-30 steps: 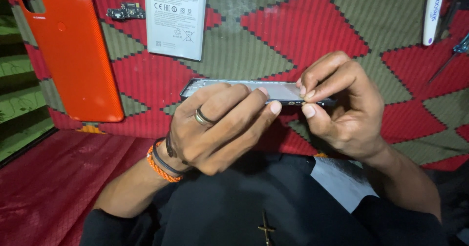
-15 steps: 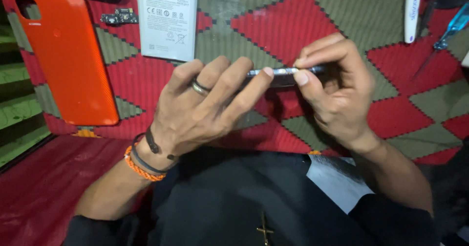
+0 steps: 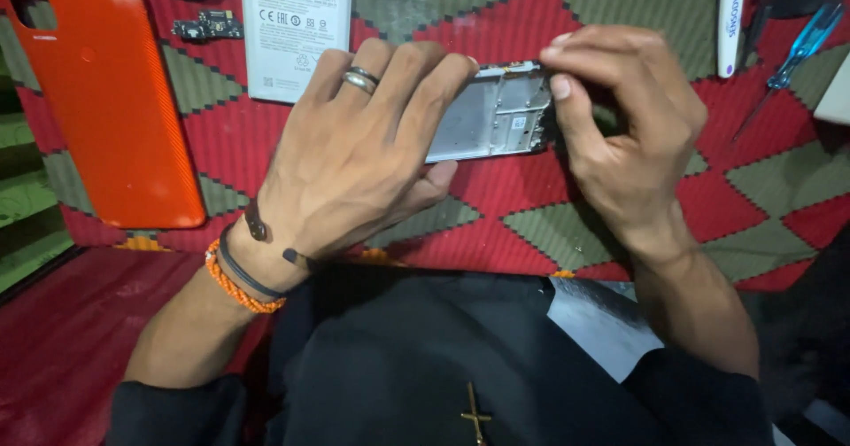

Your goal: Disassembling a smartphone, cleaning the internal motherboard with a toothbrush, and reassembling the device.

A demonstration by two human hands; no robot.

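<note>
Phone: the opened phone frame [image 3: 496,118] is held above the middle of the cloth.
Left hand [image 3: 354,154]: fingers wrapped over the frame's near end.
Right hand [image 3: 620,118]: fingertips pinching its top corner.
Surface: red-and-green patterned cloth [image 3: 620,224].
Far-left corner: orange back cover [image 3: 102,100].
Far edge: white battery [image 3: 292,30], small circuit board [image 3: 208,27].
Far-right corner: blue screwdriver [image 3: 801,47].

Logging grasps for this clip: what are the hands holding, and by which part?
Both hold an opened phone frame: left hand wraps its left portion, right hand pinches its right end at the top corner.
</note>
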